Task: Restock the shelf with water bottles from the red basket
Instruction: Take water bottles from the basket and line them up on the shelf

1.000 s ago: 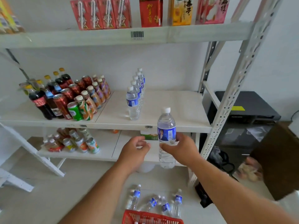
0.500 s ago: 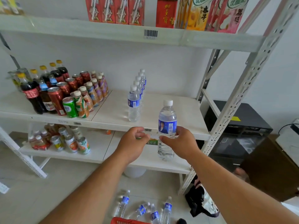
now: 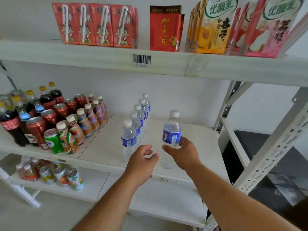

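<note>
My right hand (image 3: 182, 151) grips a clear water bottle (image 3: 172, 130) with a white cap and blue label, upright over the front of the white middle shelf (image 3: 103, 147). Whether its base touches the shelf I cannot tell. A row of several like water bottles (image 3: 135, 124) runs from the shelf's front toward the back wall, just left of the held one. My left hand (image 3: 141, 161) hovers with loosely curled fingers and holds nothing, in front of the row's nearest bottle. The red basket is out of view.
Cola bottles, red cans, a green can (image 3: 53, 140) and small drink bottles fill the shelf's left half. Drink cartons (image 3: 164, 29) line the top shelf. More cans (image 3: 61, 176) stand on the lower shelf. A perforated white upright (image 3: 273, 147) bounds the right side.
The view and both hands have risen toward the middle shelf. The held bottle has moved up and forward over the shelf board. The basket and floor bottles have dropped out of view.
</note>
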`<state>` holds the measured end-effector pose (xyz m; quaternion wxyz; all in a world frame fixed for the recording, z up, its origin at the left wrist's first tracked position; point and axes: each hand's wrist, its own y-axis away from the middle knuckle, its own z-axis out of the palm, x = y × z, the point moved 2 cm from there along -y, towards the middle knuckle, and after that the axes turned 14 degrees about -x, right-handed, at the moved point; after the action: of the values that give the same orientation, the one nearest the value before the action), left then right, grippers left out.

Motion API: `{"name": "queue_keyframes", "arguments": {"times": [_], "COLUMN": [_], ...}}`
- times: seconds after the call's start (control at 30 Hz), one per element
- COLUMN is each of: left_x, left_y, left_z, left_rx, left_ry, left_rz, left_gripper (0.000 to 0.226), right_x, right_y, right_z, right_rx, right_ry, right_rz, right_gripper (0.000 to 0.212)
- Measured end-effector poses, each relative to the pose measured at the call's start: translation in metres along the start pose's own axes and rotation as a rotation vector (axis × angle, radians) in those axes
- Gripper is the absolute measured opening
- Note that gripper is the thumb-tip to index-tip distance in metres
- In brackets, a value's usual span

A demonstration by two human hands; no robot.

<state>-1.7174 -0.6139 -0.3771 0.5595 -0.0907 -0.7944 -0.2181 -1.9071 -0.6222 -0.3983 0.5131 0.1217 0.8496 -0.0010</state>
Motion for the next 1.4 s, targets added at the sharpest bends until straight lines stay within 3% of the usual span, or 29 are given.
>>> {"name": "queue_keyframes", "arguments": {"times": [0.13,0.43,0.53,0.7,0.97,1.4], "left_x": [0.01,0.009,0.005,0.001,0.004,-0.001], "left_y": [-0.061,-0.151,-0.161,-0.167,-0.183,-0.201], "left_z": [0.008,0.016,0.016,0.016,0.014,0.009], "left_rx": [0.073,0.126,0.144,0.145,0.123,0.132], "left_ry": [0.034,0.033,0.008,0.017,0.011,-0.041], "left_rz": [-0.029,-0.085,-0.102,-0.119,-0.127,-0.122], "left_gripper": [0.05,0.048,0.047,0.047,0.049,0.046], "right_x": [0.009,0.013,0.016,0.036,0.041,0.024], "right_y": [-0.077,-0.201,-0.214,-0.217,-0.234,-0.303], "right_z": [-0.003,0.013,0.018,0.025,0.033,0.05], "right_rx": [-0.003,-0.072,-0.088,-0.1,-0.172,-0.199], "right_ry": [-0.025,-0.011,0.014,0.004,0.094,-0.06], "right_rz": [0.004,0.011,0.0,-0.014,0.081,0.154], "right_gripper": [0.052,0.042,0.04,0.055,0.054,0.07]}}
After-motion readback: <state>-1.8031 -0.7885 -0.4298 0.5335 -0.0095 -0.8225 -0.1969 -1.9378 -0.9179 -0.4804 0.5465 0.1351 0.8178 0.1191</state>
